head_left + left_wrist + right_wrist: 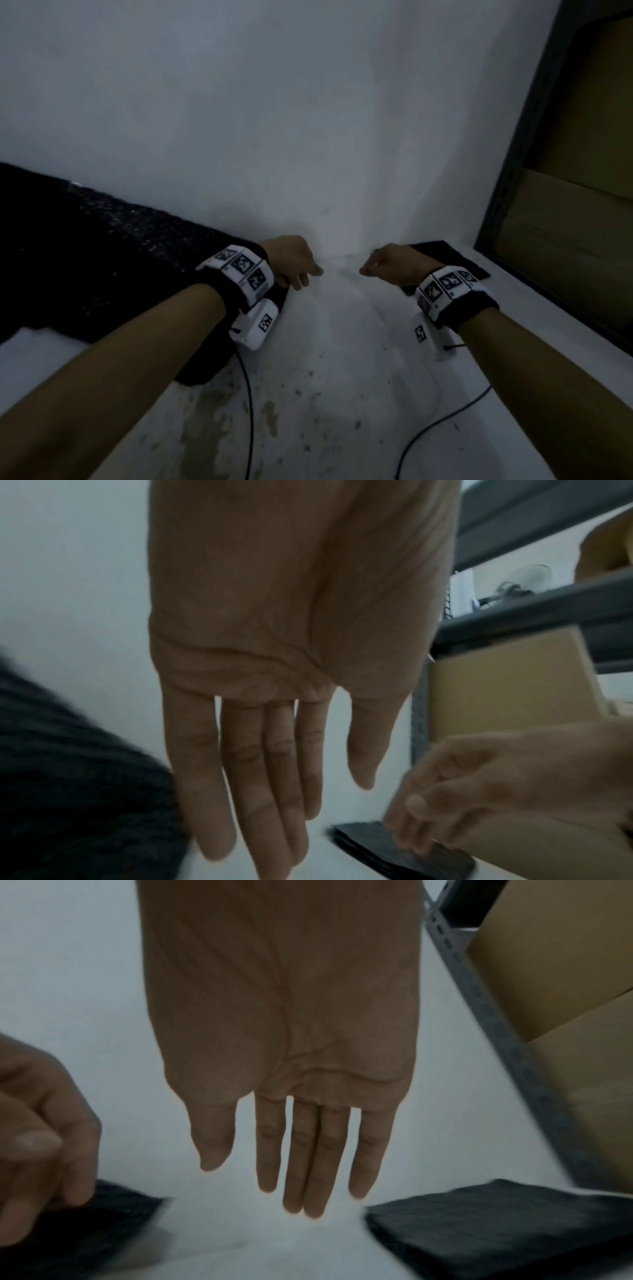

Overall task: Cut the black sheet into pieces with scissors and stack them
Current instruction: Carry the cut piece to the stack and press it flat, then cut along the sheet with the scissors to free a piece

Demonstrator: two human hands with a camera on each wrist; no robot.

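Note:
A large black sheet [85, 253] lies on the white table [325, 359] at the left. My left hand [294, 262] hovers at its right edge with straight fingers [246, 791] and holds nothing. A stack of cut black pieces [445, 260] lies at the right. My right hand [387, 263] is just left of that stack [496, 1226], its fingers [308, 1172] straight and empty. The two hands sit apart with bare table between them. No scissors show in any view.
A grey metal shelf frame [520, 164] with cardboard boxes [582, 222] stands at the right edge of the table. A white wall [274, 102] rises behind. Black cables [442, 421] run from the wrist cameras across the stained near part of the table.

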